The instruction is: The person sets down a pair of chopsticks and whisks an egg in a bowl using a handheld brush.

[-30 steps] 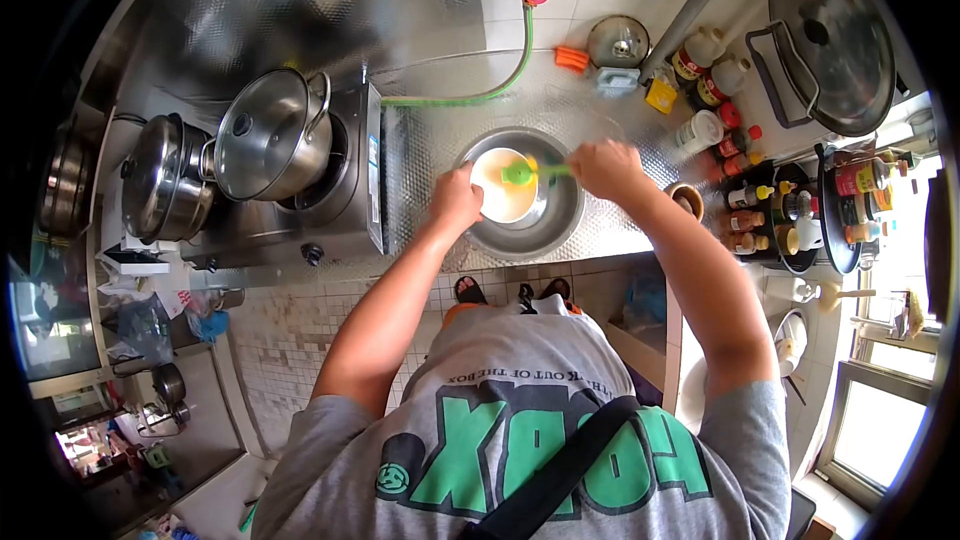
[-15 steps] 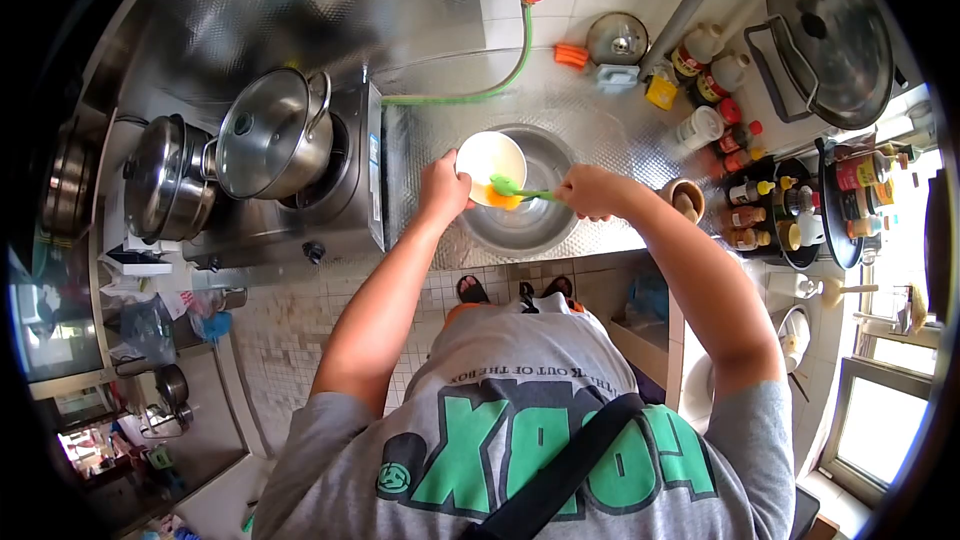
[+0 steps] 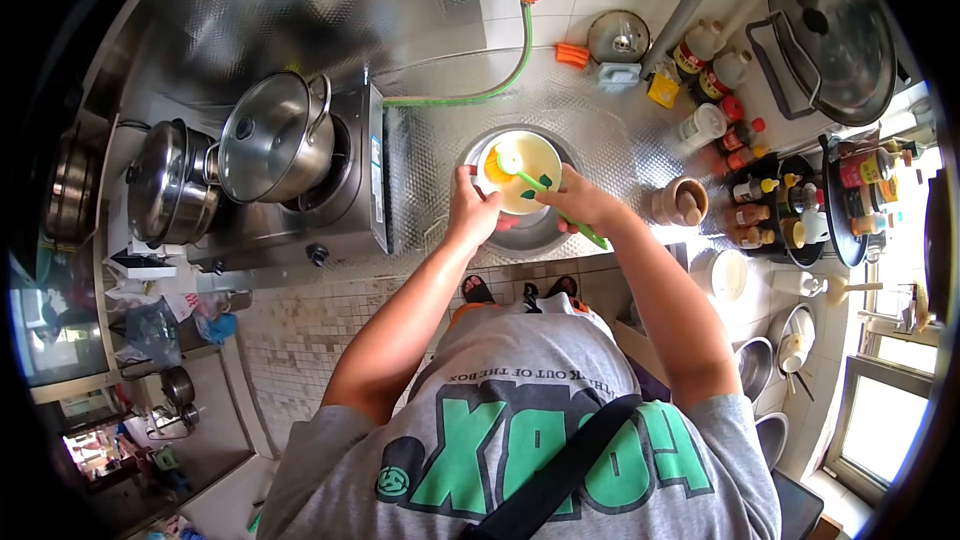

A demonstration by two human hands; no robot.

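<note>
My left hand (image 3: 474, 206) is wrapped round the left side of a white bowl (image 3: 540, 158), which is over a metal basin (image 3: 535, 237) on the counter. In my right hand (image 3: 583, 203) is a green-handled spoon (image 3: 534, 183). Its head lies inside the bowl at the upper left, beside something orange-yellow. Green leaf shapes show on the bowl's lower right side, near my right fingers. The bowl hides much of the basin.
A gas stove with a lidded steel pot (image 3: 275, 140) is at the left. Bottles (image 3: 715, 75), a wooden mortar (image 3: 680, 202) and a black-rimmed rack of condiments stand at the right. A green hose (image 3: 505, 80) runs along the back.
The bowl has moved right and turned, so leaf shapes now show. My right hand has come closer to the bowl, with the spoon now slanting down to the right. The view has shifted slightly.
</note>
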